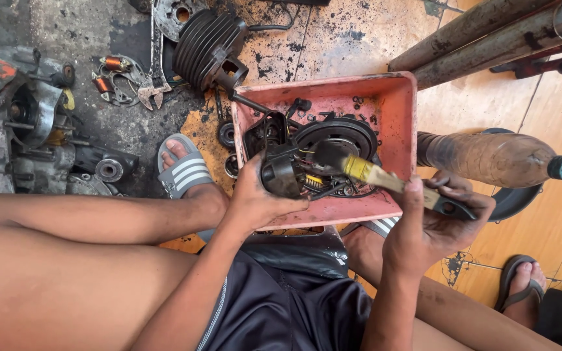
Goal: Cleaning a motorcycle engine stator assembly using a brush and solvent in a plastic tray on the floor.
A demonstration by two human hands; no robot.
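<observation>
While the left hand grips a black engine part over the pink tray, drips fall inside it. Closed around a paintbrush, the right hand angles its bristles onto the part.

The light is bright, even daylight with soft, short shadows. A pale glare lies on the glossy orange floor tiles. Focus is sharp at the centre; the edges bend slightly from a wide lens.
</observation>
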